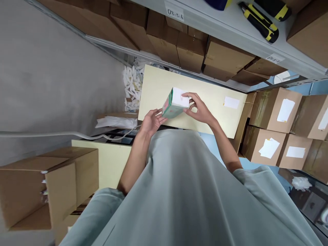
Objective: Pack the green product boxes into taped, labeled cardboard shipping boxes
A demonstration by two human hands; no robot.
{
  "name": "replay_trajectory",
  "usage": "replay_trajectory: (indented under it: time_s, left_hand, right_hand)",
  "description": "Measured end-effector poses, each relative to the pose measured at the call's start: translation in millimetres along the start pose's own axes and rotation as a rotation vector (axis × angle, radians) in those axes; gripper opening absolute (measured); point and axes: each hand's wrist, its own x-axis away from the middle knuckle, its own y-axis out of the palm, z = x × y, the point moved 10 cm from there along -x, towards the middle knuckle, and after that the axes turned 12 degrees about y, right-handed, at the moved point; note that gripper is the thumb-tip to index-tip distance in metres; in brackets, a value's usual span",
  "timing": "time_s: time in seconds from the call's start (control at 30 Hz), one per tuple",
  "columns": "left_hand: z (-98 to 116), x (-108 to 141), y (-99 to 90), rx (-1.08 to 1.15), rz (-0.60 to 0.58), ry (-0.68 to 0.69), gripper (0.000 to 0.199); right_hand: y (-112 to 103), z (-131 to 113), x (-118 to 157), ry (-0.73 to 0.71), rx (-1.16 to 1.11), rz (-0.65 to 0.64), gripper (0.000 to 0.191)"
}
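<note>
so the pale bench (159,78) is right there past your lap, and i'd work over it so a slip has somewhere to land. the green-and-white carton (176,106) is up in both your hands over the bench, tilted, white face toward you. let the left hand (151,123) carry the weight: its fingers are cupped at the carton's lower left corner, holding it from below. the right hand (200,108) has thumb and fingers curled in a light hold on the right end. imo don't squeeze there, thin card probably dents. turn it slowly, and shift one hand at a time.

counts, big to small: one bench in front of you, four cardboard boxes (263,147) with white papers facing you on the right, one carton, at least one utility knife (258,22) (might be two overlapping, can't tell), one paper slip (231,102) on the bench, two handwritten shelf tags (174,11).
</note>
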Motion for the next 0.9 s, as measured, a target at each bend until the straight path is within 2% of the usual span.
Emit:
replay_trajectory:
  time_s: [0.1,0.27,0.37,0.47,0.7,0.8,0.9]
  left_hand:
    - [-4,7,10.6,0.010,-0.072,-0.011,0.032]
    - [-5,18,33.8,-0.140,-0.220,-0.006,0.082]
    - [-1,21,40.8,-0.225,-0.278,-0.024,0.097]
    - [3,21,41.1,-0.232,-0.304,-0.077,0.086]
    - [23,17,32.3,-0.201,-0.405,-0.164,0.058]
    - [31,17,28.2,-0.196,-0.469,-0.192,0.052]
    - [30,19,23.5,-0.148,-0.530,-0.233,0.042]
  right_hand:
    - [-13,4,-28,-0.014,0.043,0.085,0.069]
    - [-27,15,-69,-0.001,0.132,0.181,0.077]
    - [-30,24,-78,0.046,0.188,0.222,0.075]
    - [-32,28,-74,0.109,0.218,0.287,0.072]
    - [-31,17,-57,0.181,0.161,0.405,0.072]
    - [-32,10,-52,0.178,0.116,0.462,0.067]
    - [-32,1,-50,0.152,0.014,0.456,0.063]
